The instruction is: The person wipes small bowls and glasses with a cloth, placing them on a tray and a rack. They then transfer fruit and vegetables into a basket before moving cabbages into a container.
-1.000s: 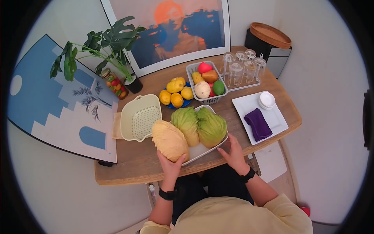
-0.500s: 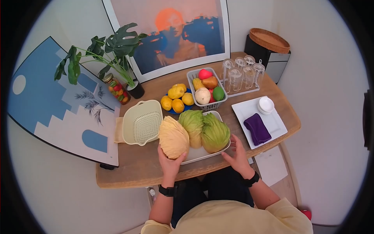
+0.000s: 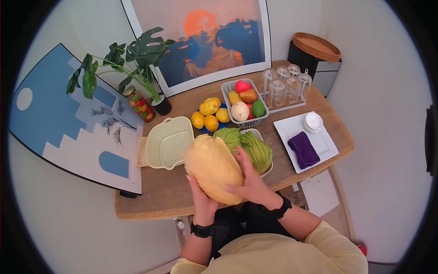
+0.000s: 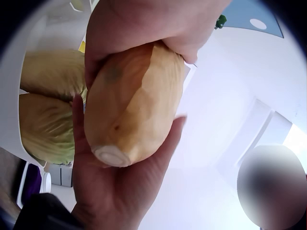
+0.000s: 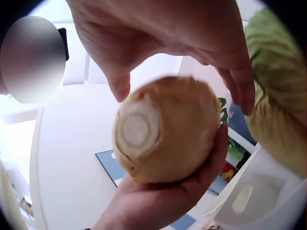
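Observation:
Above the table's front edge in the head view, a pale yellow cabbage (image 3: pixel 212 169) is off the tray. My left hand (image 3: pixel 204 205) grips it from the left and below; in the left wrist view those fingers (image 4: pixel 144 24) curl round it. My right hand (image 3: pixel 255 185) is spread at its right side, thumb and fingers fairly straight. The right wrist view shows a gap between the right palm and the cabbage (image 5: pixel 168 129); firm contact cannot be told. Two green cabbages (image 3: pixel 258 153) lie in the white tray (image 3: pixel 267 172), partly hidden behind the pale one.
A cream colander (image 3: pixel 169 141) stands at left, near a plant (image 3: pixel 146 50) and a jar (image 3: pixel 140 105). Behind are yellow fruit (image 3: pixel 209 108), a grey basket (image 3: pixel 252 122) of produce and a rack of glasses (image 3: pixel 287 86). At right, a white plate (image 3: pixel 326 144) bears a purple cloth (image 3: pixel 303 150).
The pale cabbage has come up and toward me in my left hand, out of the tray. My right hand has moved left from the tray's right edge to the cabbage's side.

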A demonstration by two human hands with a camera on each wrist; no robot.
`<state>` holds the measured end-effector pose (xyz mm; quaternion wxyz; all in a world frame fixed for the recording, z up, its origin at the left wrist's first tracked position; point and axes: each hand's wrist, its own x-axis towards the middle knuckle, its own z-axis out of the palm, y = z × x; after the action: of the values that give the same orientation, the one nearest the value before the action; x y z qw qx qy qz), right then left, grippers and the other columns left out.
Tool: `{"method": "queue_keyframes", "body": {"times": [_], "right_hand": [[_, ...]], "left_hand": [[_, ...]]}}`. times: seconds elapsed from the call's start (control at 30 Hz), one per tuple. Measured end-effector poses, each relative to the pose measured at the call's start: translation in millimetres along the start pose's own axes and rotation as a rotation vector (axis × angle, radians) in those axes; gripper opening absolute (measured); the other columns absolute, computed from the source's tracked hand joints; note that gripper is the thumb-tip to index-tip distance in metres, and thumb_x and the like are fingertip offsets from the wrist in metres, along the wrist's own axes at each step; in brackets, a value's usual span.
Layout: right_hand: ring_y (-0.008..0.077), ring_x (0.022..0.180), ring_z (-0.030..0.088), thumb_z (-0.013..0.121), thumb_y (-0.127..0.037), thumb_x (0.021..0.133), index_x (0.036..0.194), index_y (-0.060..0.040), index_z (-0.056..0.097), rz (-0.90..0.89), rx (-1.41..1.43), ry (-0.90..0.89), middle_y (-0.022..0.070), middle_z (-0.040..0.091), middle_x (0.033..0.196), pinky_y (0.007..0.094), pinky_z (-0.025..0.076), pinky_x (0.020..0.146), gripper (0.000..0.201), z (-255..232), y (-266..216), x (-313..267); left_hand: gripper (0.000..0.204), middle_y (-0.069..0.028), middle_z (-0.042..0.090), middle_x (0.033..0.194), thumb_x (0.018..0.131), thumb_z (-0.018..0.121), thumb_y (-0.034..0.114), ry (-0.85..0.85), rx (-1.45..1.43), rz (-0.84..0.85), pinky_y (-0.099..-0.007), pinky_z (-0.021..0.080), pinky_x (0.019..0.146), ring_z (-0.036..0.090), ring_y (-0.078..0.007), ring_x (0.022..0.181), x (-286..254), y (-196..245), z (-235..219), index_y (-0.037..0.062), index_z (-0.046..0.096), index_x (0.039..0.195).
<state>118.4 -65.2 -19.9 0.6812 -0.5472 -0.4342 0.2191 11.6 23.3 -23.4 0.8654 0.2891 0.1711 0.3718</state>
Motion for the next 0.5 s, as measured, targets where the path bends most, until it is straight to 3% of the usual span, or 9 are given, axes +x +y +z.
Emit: {"method": "queue_keyframes", "body": {"times": [0.03,0.07,0.13,0.17,0.23,0.27,0.33,0.43,0.5], "right_hand": [[0.0236,0.120,0.040,0.073,-0.021,0.071,0.138,0.0035,0.002,0.096,-0.046,-0.122,0.0203,0.040,0.127,0.0347,0.033,0.099,0.100,2.8,-3.2,0.9],[0.0236,0.120,0.040,0.073,-0.021,0.071,0.138,0.0035,0.002,0.095,-0.044,-0.124,0.0203,0.040,0.127,0.0347,0.033,0.099,0.100,7.3,-5.9,-0.4],[0.0245,0.119,0.040,0.073,-0.022,0.071,0.138,0.0034,0.003,0.194,0.252,-0.018,0.0201,0.039,0.128,0.0341,0.033,0.099,0.100,16.0,-8.2,-7.0],[0.0245,0.119,0.040,0.073,-0.022,0.071,0.138,0.0034,0.003,0.195,0.250,-0.018,0.0201,0.039,0.128,0.0341,0.033,0.099,0.100,18.3,-7.6,-9.7],[0.0240,0.116,0.043,0.072,-0.020,0.072,0.138,0.0035,0.005,0.000,0.074,0.019,0.0189,0.041,0.127,0.0339,0.034,0.098,0.097,20.4,-5.3,-13.7],[0.0240,0.116,0.043,0.072,-0.020,0.072,0.138,0.0035,0.005,0.003,0.070,0.020,0.0189,0.041,0.127,0.0339,0.034,0.098,0.097,18.9,-2.2,-13.1],[0.0204,0.111,0.047,0.068,-0.018,0.076,0.136,0.0025,0.018,0.062,0.097,0.053,0.0147,0.046,0.121,0.0317,0.037,0.095,0.081,14.7,4.5,-11.0],[0.0164,0.108,0.048,0.062,-0.015,0.081,0.131,0.0013,0.028,0.194,0.343,0.132,0.0112,0.048,0.118,0.0290,0.038,0.093,0.062,11.2,0.0,-9.8],[0.0145,0.106,0.048,0.059,-0.015,0.084,0.127,0.0007,0.032,0.166,0.413,0.187,0.0096,0.049,0.117,0.0279,0.039,0.091,0.054,16.4,-2.3,-11.2]], "left_hand": [[0.065,-0.0096,0.035,0.136,0.089,0.037,0.055,-0.029,0.041,-0.016,-0.0413,0.034,0.101,0.039,-0.0262,0.123,-4.9,-3.3,-0.4,0.0104,0.027,0.135],[0.065,-0.0096,0.035,0.136,0.089,0.037,0.055,-0.028,0.042,-0.014,-0.0413,0.034,0.101,0.039,-0.0262,0.123,-8.1,-9.5,-7.5,0.0104,0.027,0.135],[0.067,-0.0105,0.035,0.137,0.088,0.040,0.053,-0.064,0.196,0.131,-0.0409,0.034,0.101,0.039,-0.0263,0.122,-10.7,-20.8,-20.7,0.0092,0.024,0.136],[0.067,-0.0105,0.035,0.137,0.088,0.040,0.053,-0.064,0.195,0.131,-0.0409,0.034,0.101,0.039,-0.0263,0.122,-12.7,-23.0,-26.5,0.0092,0.024,0.136],[0.071,-0.0117,0.037,0.132,0.084,0.061,0.030,-0.066,0.053,0.084,-0.0383,0.035,0.101,0.039,-0.0258,0.122,-16.9,-20.6,-24.7,0.0072,0.019,0.136],[0.071,-0.0117,0.037,0.132,0.084,0.061,0.030,-0.065,0.050,0.080,-0.0383,0.035,0.101,0.039,-0.0258,0.122,-18.7,-18.3,-23.1,0.0072,0.019,0.136],[0.076,-0.0111,0.038,0.130,0.077,0.068,0.016,-0.078,0.246,0.078,-0.0362,0.036,0.099,0.041,-0.0235,0.119,-22.7,-14.3,-21.3,0.0057,0.020,0.135],[0.084,-0.0104,0.038,0.129,0.069,0.072,0.007,-0.214,0.488,0.184,-0.0360,0.036,0.098,0.041,-0.0215,0.118,-26.8,-21.5,-25.4,0.0056,0.020,0.135],[0.087,-0.0101,0.038,0.129,0.067,0.074,0.007,-0.220,0.462,0.174,-0.0358,0.036,0.098,0.041,-0.0210,0.118,-29.2,-28.7,-25.7,0.0059,0.019,0.135]]}}
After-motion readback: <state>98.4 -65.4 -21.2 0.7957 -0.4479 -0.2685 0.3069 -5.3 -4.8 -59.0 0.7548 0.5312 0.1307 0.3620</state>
